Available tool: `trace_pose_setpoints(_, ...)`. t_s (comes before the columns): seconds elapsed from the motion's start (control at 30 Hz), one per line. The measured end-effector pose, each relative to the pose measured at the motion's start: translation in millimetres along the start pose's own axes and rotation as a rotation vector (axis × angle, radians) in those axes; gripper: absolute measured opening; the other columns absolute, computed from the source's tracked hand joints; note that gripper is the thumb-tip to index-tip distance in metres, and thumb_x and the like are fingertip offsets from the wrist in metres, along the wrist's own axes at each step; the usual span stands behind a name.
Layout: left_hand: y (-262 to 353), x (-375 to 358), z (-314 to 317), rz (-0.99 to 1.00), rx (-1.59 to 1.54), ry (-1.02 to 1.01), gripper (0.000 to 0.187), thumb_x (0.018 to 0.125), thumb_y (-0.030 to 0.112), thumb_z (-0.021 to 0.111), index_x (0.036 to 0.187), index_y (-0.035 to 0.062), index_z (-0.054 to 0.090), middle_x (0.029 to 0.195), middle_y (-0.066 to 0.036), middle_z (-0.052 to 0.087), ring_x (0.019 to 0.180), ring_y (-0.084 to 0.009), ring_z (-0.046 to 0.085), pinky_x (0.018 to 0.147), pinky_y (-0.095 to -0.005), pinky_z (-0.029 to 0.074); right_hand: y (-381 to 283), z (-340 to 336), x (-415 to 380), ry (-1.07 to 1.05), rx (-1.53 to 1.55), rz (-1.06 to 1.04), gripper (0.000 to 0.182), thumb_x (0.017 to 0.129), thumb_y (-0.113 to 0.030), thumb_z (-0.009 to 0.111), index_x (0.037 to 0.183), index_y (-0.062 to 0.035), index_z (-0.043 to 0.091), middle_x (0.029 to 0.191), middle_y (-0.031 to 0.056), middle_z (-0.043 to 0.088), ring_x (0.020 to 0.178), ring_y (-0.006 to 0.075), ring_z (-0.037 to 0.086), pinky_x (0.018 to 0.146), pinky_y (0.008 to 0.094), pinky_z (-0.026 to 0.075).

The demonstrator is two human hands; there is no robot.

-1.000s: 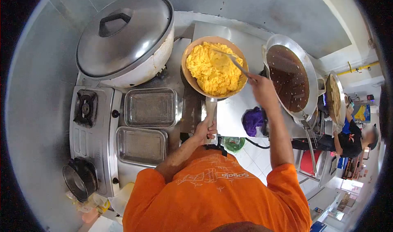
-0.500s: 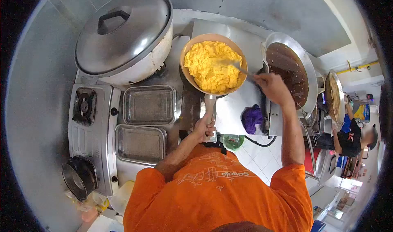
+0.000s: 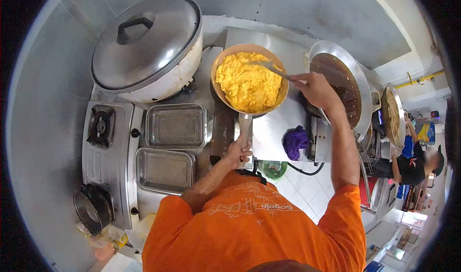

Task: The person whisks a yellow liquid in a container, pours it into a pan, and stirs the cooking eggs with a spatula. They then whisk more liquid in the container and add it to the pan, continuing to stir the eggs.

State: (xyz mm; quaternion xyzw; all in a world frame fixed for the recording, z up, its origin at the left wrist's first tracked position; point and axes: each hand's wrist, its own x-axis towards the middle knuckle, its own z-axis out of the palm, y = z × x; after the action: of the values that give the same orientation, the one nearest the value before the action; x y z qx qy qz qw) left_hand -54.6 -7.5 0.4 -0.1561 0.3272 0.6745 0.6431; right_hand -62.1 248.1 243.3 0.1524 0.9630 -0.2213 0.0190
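My left hand (image 3: 238,155) is closed around the handle (image 3: 245,128) of a frying pan with a tan inside wall (image 3: 219,65). The pan is full of yellow scrambled eggs (image 3: 245,82). In my right hand (image 3: 317,92) is a slim metal utensil (image 3: 276,70), gripped at its near end. Its flat head lies over the far part of the eggs; blur hides whether it is a spatula or a fork. A purple cloth (image 3: 296,142) lies right of the pan, below my right wrist.
A large lidded pot (image 3: 149,46) and a gas stove (image 3: 108,152) stand on the left, beside two glass dishes (image 3: 176,125). To the right is a wide wok of brown liquid (image 3: 338,84). Farther right, a person in black (image 3: 414,168) reaches toward another big pan (image 3: 394,116).
My right hand and the utensil have moved slightly up and left, toward the far side of the eggs. My left hand stays on the pan handle.
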Motion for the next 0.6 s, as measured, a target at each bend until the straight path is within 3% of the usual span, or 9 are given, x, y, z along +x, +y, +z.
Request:
trace_pose_setpoints(0.03, -0.3, 1.9, -0.3, 0.005, 0.001, -0.006, 0.046, 0.089, 0.063, 0.045, 0.085, 0.0169, 0.046, 0.056, 0.008, 0.027, 0.045, -0.0057, 0.023, 0.04, -0.0211, 0.02, 1.6, 12.3, 14.2, 0.077, 0.019, -0.036, 0.025, 0.088, -0.017, 0.054, 0.106, -0.0069, 0.067, 0.097, 0.0214, 0.066, 0.097, 0.0351, 0.063, 0.084, 0.0411, 0.05)
trace_pose_setpoints(0.1, -1.0, -0.4, 3.6, 0.015, 0.005, 0.027, 0.046, 0.09, 0.062, 0.045, 0.085, 0.0166, 0.047, 0.056, 0.008, 0.028, 0.045, -0.0056, 0.024, 0.04, -0.021, 0.02, 19.2, 63.7, 50.4, -0.015, -0.115, 0.192, 0.024, 0.086, -0.014, 0.052, 0.104, -0.0072, 0.068, 0.095, 0.022, 0.066, 0.096, 0.0348, 0.063, 0.082, 0.0423, 0.051)
trace_pose_setpoints(0.17, -0.4, 0.0, 1.4, 0.019, -0.003, 0.018, 0.045, 0.09, 0.061, 0.044, 0.085, 0.0162, 0.047, 0.056, 0.008, 0.028, 0.045, -0.0056, 0.024, 0.04, -0.0209, 0.02, 31.0, 112.0, 54.0, 0.025, -0.213, 0.258, 0.024, 0.084, -0.013, 0.052, 0.102, -0.0085, 0.068, 0.093, 0.0228, 0.065, 0.092, 0.0363, 0.064, 0.081, 0.0437, 0.051)
trace_pose_setpoints(0.27, -2.7, 6.9, -4.8, 0.017, -0.034, -0.035, 0.045, 0.091, 0.06, 0.044, 0.086, 0.0151, 0.047, 0.057, 0.007, 0.028, 0.046, -0.0053, 0.025, 0.04, -0.0205, 0.021, 43.9, 102.7, 43.2, -0.036, -0.121, 0.05, 0.025, 0.084, -0.013, 0.052, 0.101, -0.0068, 0.068, 0.092, 0.0252, 0.065, 0.089, 0.0368, 0.065, 0.079, 0.044, 0.052)
trace_pose_setpoints(0.3, -3.9, 5.0, -5.1, 0.011, -0.035, -0.027, 0.046, 0.091, 0.06, 0.044, 0.086, 0.0146, 0.047, 0.058, 0.007, 0.028, 0.046, -0.005, 0.025, 0.04, -0.0201, 0.021, 81.9, 104.2, 58.5, -0.118, -0.121, -0.009, 0.026, 0.083, -0.009, 0.049, 0.101, -0.0055, 0.068, 0.093, 0.0249, 0.065, 0.088, 0.0368, 0.065, 0.078, 0.044, 0.052)
trace_pose_setpoints(0.4, -0.6, 4.1, -4.9, 0.009, -0.027, -0.029, 0.046, 0.092, 0.059, 0.043, 0.088, 0.0137, 0.047, 0.059, 0.006, 0.028, 0.046, -0.0047, 0.026, 0.04, -0.0198, 0.021, 25.5, 34.4, 24.6, -0.148, -0.065, 0.14, 0.026, 0.081, -0.007, 0.049, 0.098, -0.0034, 0.068, 0.095, 0.025, 0.065, 0.09, 0.0369, 0.064, 0.081, 0.0449, 0.051)
trace_pose_setpoints(0.5, -0.9, 3.5, -3.4, 0.013, -0.021, -0.021, 0.046, 0.091, 0.06, 0.044, 0.087, 0.0146, 0.047, 0.057, 0.006, 0.028, 0.046, -0.0052, 0.024, 0.039, -0.0202, 0.019, 59.3, 91.9, 11.8, -0.177, -0.359, 0.027, 0.026, 0.082, -0.008, 0.048, 0.099, -0.0021, 0.067, 0.099, 0.0247, 0.064, 0.089, 0.0371, 0.064, 0.081, 0.0466, 0.051)
trace_pose_setpoints(0.53, -1.5, 2.8, -3.0, 0.014, -0.013, -0.016, 0.046, 0.09, 0.061, 0.044, 0.087, 0.0152, 0.047, 0.057, 0.006, 0.028, 0.045, -0.0055, 0.024, 0.038, -0.0204, 0.019, 23.9, 92.1, 3.6, -0.233, -0.297, 0.185, 0.027, 0.083, -0.009, 0.048, 0.101, -0.002, 0.066, 0.1, 0.0244, 0.064, 0.09, 0.038, 0.064, 0.081, 0.0481, 0.051)
trace_pose_setpoints(0.6, 0.8, 5.5, -1.0, 0.015, -0.017, -0.006, 0.046, 0.09, 0.061, 0.045, 0.087, 0.015, 0.047, 0.057, 0.006, 0.028, 0.045, -0.0058, 0.024, 0.038, -0.0203, 0.019, 46.7, 111.8, 19.8, -0.176, -0.271, 0.136, 0.02, 0.085, -0.012, 0.055, 0.098, -0.0075, 0.07, 0.092, 0.021, 0.066, 0.086, 0.037, 0.064, 0.08, 0.044, 0.051)
